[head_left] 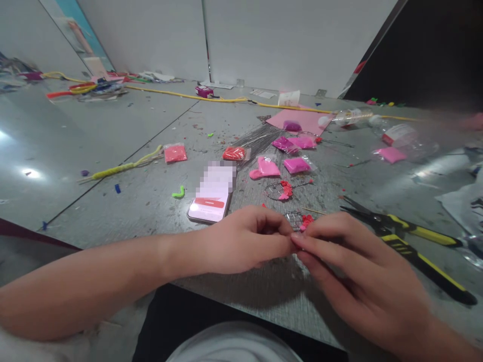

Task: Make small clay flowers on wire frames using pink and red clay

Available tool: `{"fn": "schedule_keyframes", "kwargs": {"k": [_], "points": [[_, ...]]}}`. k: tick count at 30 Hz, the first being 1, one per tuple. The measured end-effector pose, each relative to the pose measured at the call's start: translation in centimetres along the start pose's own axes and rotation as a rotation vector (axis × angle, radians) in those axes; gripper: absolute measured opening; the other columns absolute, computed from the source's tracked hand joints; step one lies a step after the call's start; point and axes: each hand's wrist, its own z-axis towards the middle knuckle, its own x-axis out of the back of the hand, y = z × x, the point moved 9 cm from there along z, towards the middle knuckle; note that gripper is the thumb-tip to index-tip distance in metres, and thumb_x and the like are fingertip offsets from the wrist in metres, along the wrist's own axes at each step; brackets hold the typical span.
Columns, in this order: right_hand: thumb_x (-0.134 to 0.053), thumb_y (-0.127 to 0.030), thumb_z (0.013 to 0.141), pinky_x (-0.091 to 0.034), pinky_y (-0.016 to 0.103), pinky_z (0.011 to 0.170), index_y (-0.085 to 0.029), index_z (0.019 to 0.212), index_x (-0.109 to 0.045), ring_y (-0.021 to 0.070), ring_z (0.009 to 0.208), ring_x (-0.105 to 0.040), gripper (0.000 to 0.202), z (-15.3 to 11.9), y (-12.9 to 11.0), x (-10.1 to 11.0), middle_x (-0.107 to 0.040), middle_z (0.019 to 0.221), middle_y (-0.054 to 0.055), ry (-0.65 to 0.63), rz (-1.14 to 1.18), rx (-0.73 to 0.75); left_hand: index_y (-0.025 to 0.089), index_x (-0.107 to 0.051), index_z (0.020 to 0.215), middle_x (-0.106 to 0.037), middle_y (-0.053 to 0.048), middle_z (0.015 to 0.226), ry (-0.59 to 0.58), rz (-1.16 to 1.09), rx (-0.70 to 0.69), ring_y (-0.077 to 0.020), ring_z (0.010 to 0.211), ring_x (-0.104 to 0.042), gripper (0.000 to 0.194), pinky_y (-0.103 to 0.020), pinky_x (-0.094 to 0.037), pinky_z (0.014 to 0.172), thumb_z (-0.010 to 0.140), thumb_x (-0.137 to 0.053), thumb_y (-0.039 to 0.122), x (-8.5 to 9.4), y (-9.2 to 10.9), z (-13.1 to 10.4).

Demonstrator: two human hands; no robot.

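My left hand (253,244) is closed, thumb and forefinger pinched together at their tips. Those tips meet the fingertips of my right hand (372,279), which is also pinched. Whatever lies between them is too small and covered to make out. Just behind the fingers rests a wire piece with red clay bits (307,221), partly hidden by my hands. A second wire loop with red and pink clay (286,190) lies a little farther back. A thin wooden stick (313,210) is beside my right fingers.
A lit phone (211,196) lies behind my left hand. Yellow-black pliers (411,241) sit right of my right hand. Farther back are clay packets (298,164), a bundle of wires (256,141), pink paper (302,118), a plastic bottle (354,117) and a yellow cord (188,95).
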Motion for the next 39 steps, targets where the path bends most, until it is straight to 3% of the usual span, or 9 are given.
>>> {"fn": "schedule_keyframes", "kwargs": {"k": [10,16,19,23,28,30,33,36,39], "points": [[-0.066,-0.007,0.092,-0.057,0.03,0.078,-0.019,0.11,-0.07,0.0167,0.09,-0.067,0.022,-0.4,0.4,-0.3,-0.071,0.095,0.005,-0.075,-0.045,0.003,0.015,-0.064,0.083,-0.054,0.005,0.067,0.117,0.327,-0.138,-0.0087,0.064,-0.048,0.007,-0.021,-0.038,0.057,0.087,-0.061,0.02,0.6,1.0,-0.2],[-0.066,-0.01,0.093,-0.056,0.029,0.076,-0.02,0.097,-0.07,0.0152,0.086,-0.066,0.011,-0.1,0.1,-0.2,-0.07,0.09,0.003,-0.092,-0.029,0.01,0.015,-0.064,0.082,-0.052,0.006,0.065,0.092,0.454,-0.21,-0.0069,0.061,-0.045,0.007,-0.019,-0.037,0.055,0.087,-0.06,0.019,0.1,1.8,-0.3],[-0.067,-0.016,0.095,-0.057,0.025,0.072,-0.023,0.095,-0.07,0.0132,0.083,-0.068,0.008,0.1,0.9,-0.4,-0.071,0.09,0.001,-0.124,0.076,-0.081,0.015,-0.065,0.083,-0.053,0.005,0.065,0.057,0.571,-0.329,-0.0071,0.059,-0.046,0.008,-0.019,-0.037,0.054,0.087,-0.059,0.018,-0.5,2.7,-0.7],[-0.075,-0.029,0.092,-0.057,0.023,0.065,-0.027,0.09,-0.069,0.0126,0.076,-0.069,0.007,-0.2,2.5,-0.9,-0.072,0.086,-0.002,-0.158,0.239,-0.275,0.015,-0.064,0.084,-0.058,0.001,0.07,0.008,0.792,-0.628,-0.0097,0.063,-0.049,0.008,-0.022,-0.039,0.059,0.089,-0.057,0.016,-1.8,4.4,-2.1],[-0.075,-0.042,0.091,-0.054,0.026,0.054,-0.024,0.077,-0.069,0.0154,0.064,-0.069,0.024,-0.6,3.9,-1.3,-0.073,0.073,0.0,-0.138,0.307,-0.476,0.014,-0.064,0.086,-0.057,0.0,0.069,0.098,0.871,-0.78,-0.0098,0.061,-0.046,0.012,-0.023,-0.037,0.056,0.094,-0.055,0.018,-1.9,5.4,-3.3],[-0.073,-0.054,0.09,-0.052,0.025,0.049,-0.023,0.073,-0.07,0.0153,0.059,-0.067,0.035,-0.9,4.4,-1.8,-0.072,0.069,0.0,-0.132,0.387,-0.546,0.015,-0.064,0.086,-0.057,0.001,0.067,0.146,0.783,-0.749,-0.0082,0.058,-0.046,0.012,-0.022,-0.037,0.054,0.094,-0.057,0.02,-1.5,5.5,-3.3],[-0.072,-0.065,0.087,-0.05,0.023,0.048,-0.022,0.07,-0.068,0.0138,0.056,-0.063,0.046,-1.3,4.9,-2.4,-0.07,0.065,0.0,-0.113,0.518,-0.603,0.015,-0.065,0.086,-0.054,0.004,0.063,0.177,0.591,-0.585,-0.0063,0.053,-0.043,0.015,-0.02,-0.036,0.05,0.096,-0.059,0.025,-0.8,4.8,-2.5],[-0.07,-0.069,0.086,-0.05,0.024,0.051,-0.022,0.069,-0.066,0.0147,0.06,-0.064,0.05,-1.4,5.1,-2.3,-0.069,0.067,0.0,-0.084,0.554,-0.593,0.016,-0.063,0.084,-0.048,0.005,0.061,0.142,0.414,-0.418,-0.0066,0.054,-0.041,0.017,-0.02,-0.034,0.049,0.095,-0.061,0.028,-0.8,3.5,-1.6],[-0.07,-0.068,0.086,-0.049,0.024,0.049,-0.023,0.067,-0.065,0.0146,0.058,-0.062,0.05,-1.1,5.0,-1.6,-0.065,0.064,0.0,-0.032,0.53,-0.541,0.015,-0.063,0.083,-0.048,0.005,0.062,0.127,0.407,-0.356,-0.0071,0.056,-0.041,0.017,-0.02,-0.034,0.051,0.095,-0.06,0.028,-0.4,3.2,-1.0]]}}
